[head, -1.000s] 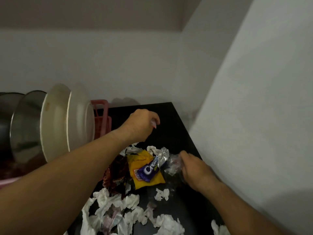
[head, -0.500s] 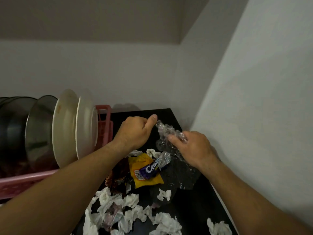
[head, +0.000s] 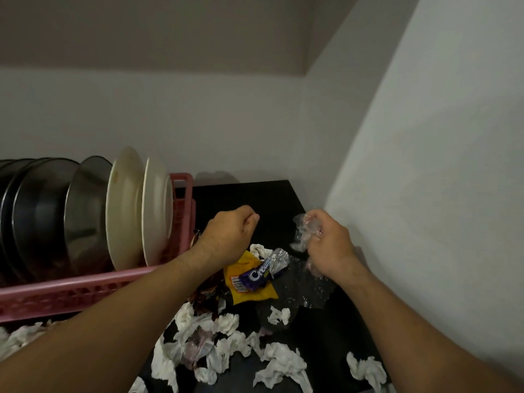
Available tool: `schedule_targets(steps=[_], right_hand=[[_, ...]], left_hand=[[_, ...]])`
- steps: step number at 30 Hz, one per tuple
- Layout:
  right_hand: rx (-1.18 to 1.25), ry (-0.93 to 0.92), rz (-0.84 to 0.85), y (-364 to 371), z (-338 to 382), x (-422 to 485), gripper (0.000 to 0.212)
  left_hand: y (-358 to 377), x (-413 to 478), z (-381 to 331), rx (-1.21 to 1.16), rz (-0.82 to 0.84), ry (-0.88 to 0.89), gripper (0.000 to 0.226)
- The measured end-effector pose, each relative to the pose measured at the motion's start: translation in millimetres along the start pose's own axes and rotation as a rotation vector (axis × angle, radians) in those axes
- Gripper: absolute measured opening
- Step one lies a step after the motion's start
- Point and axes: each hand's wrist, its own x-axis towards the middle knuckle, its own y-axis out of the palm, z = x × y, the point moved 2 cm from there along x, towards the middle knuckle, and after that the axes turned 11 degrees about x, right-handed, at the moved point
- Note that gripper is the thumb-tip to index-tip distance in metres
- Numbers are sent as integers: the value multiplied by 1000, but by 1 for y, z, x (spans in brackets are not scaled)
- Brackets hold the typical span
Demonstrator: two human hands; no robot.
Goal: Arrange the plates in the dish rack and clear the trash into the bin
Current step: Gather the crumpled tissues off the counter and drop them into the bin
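Right grip [head: 330, 245] clenches the clear plastic [head: 302, 231]; left grip [head: 226, 236], curled empty at 9 o'clock, should help ball it tight.

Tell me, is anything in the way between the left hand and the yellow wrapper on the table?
Nothing much. The left hand hangs close over the yellow wrapper, and nothing visible sits between them. A purple wrapper lies across the yellow one's middle, but its edges are bare to pinch.

Single head-worn wide-angle view, facing forward and slightly down into a wall corner [head: 312, 137], close above the black counter [head: 241, 199], rack [head: 85, 285] at left, ceiling [head: 170, 29] across the top
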Motion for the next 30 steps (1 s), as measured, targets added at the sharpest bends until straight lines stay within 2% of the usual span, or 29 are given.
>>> schedule_targets(steps=[5,8,10,13,16,18,20,24,26,30], right_hand=[[-51,-25,-24,9,23,-9,24],[33,41,63,16,32,-19,16],[33,52,116,24,40,-30,20],[-5,-26,-46,37,56,-46,34],[75,-59,-208,52,72,-64,32],[200,-27,-218,65,84,-79,26],[266,9,-149,80,95,-99,20],[130,-12,-22,114,120,-150,29],[111,-5,-50,134,129,-173,29],[151,-11,-256,168,141,-207,27]], left_hand=[[-9,-15,3,47,1,5,41],[-19,-27,11,40,-20,7,44],[-29,-35,16,31,-30,18,43],[-46,-49,23,20,-60,46,42],[-65,-68,34,-35,-80,71,45],[-78,-82,45,-50,-106,91,47],[-93,-97,58,-46,-134,113,48],[-122,-134,85,-25,-119,191,44],[-135,-154,98,-6,-64,237,40],[-163,-186,120,24,-33,286,38]])
